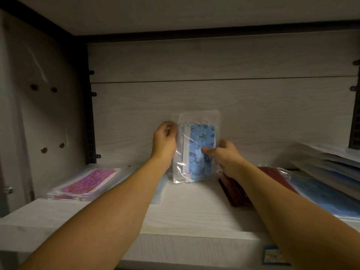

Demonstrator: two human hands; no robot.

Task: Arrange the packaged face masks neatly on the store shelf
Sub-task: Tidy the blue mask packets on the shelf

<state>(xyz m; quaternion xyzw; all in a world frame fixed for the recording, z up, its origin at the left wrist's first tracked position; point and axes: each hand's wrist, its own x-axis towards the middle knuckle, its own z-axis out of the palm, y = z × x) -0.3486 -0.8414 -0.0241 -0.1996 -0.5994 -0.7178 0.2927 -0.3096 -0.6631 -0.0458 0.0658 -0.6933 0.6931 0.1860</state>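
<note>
Clear plastic wraps the blue cartoon-print mask pack (198,149), standing upright on the shelf (194,215). My left hand (164,143) pinches its left edge. My right hand (224,158) grips its right side.

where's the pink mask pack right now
The pink mask pack lies flat on the shelf at the left of the head view, beside the left forearm.

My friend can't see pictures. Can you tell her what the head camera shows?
Two hands hold a clear pack of blue patterned masks upright on a pale shelf. A pink mask pack lies flat to the left; dark red and blue packs lie right.
</note>
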